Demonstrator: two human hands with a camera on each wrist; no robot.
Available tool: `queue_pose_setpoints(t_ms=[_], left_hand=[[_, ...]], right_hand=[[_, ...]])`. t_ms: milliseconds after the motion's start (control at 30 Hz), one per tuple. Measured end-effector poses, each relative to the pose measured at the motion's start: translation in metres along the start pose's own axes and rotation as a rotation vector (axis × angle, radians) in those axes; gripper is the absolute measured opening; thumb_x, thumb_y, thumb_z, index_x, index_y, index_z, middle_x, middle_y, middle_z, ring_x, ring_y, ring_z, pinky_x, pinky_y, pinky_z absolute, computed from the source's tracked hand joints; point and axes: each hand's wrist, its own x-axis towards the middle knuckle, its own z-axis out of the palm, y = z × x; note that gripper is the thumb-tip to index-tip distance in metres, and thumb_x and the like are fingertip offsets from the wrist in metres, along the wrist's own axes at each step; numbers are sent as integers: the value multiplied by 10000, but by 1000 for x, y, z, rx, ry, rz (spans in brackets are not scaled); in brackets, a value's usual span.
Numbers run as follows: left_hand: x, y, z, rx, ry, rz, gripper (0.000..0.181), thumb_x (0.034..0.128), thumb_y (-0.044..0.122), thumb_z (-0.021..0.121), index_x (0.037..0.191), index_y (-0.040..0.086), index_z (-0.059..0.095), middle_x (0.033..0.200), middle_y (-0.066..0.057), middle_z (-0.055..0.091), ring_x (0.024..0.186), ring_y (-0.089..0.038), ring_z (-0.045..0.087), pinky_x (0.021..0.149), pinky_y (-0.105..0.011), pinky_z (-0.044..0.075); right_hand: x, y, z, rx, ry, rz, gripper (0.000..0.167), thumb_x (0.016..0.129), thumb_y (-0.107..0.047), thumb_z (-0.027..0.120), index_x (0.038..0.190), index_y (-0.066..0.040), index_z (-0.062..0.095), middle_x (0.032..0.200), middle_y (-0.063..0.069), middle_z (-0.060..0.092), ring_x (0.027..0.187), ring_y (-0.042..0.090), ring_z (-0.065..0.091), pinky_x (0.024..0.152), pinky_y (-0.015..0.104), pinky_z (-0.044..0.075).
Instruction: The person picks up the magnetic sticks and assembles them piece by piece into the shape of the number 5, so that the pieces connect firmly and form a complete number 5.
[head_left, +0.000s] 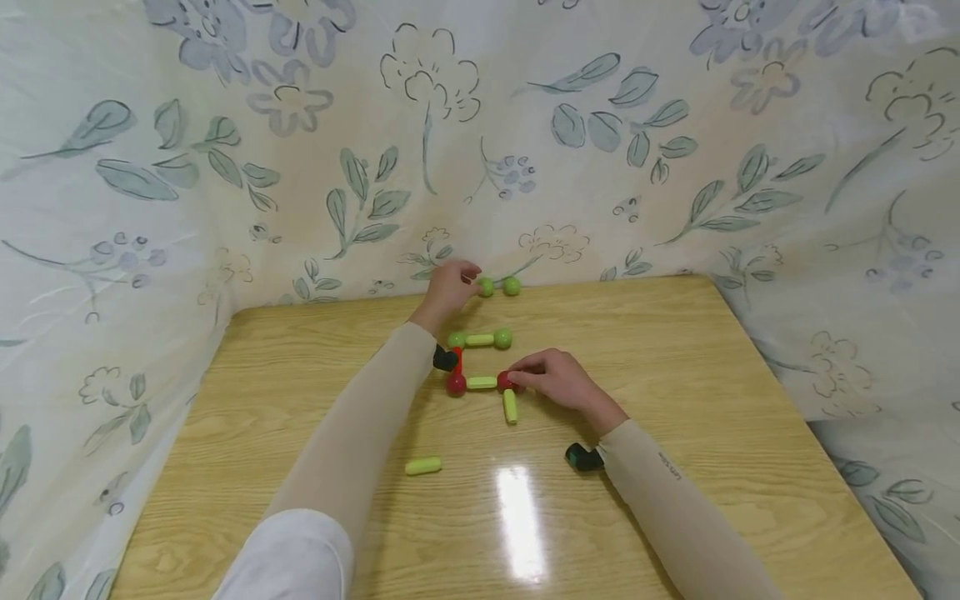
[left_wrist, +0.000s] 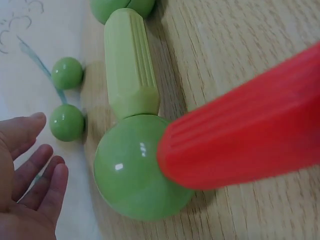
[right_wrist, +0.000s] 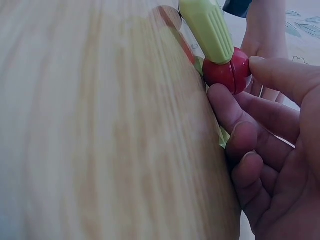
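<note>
My right hand (head_left: 558,379) pinches a red ball (right_wrist: 219,76) between thumb and fingers. From that ball one yellow-green stick (head_left: 511,407) points toward me, and another stick (head_left: 482,382) runs left to a second red ball (head_left: 456,384). A red stick (left_wrist: 250,120) rises from there to a green ball (left_wrist: 135,170), which a yellow-green stick (left_wrist: 131,62) links to another green ball (head_left: 502,338). At the back edge, my left hand (head_left: 450,287) reaches beside two loose green balls (left_wrist: 67,122), its fingers relaxed and apart from them in the left wrist view.
A loose yellow-green stick (head_left: 423,466) lies on the wooden table (head_left: 300,533) toward the front. Flower-patterned cloth (head_left: 480,150) hangs behind the table's back edge and along the sides. Dark wrist devices (head_left: 583,457) sit at both sleeves.
</note>
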Motion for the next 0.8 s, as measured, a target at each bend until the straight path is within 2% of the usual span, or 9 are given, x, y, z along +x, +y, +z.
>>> queue_pose_setpoints(t_ms=[267,600,800], left_hand=[[6,1,9,3,-8,11,316,1011,94,779,1325,64,764,1286,-106,748,1184,-267,676,1047,-390,525],[5,4,15,50,24,-6,217,981,106,822,1192,60,798,1175,-87,773,1122,-264,679,1037,-409,509],[6,2,18,83,25,-4,193,980,112,825,1164,72,782,1166,-71,764,1124,-258,661,1053,-412,490]], right_hand=[[-2,-2,-1,7,2,-10,300,1051,-410,737,1189,-165,842,922,-68,770,717,186,647,674,356,554],[-4,-5,0,8,-2,-7,289,1049,-402,740,1184,-168,844,913,-67,768,702,183,642,669,351,544],[-4,-6,0,-5,-5,7,304,1052,-396,738,1202,-151,837,917,-68,763,686,179,634,667,354,538]])
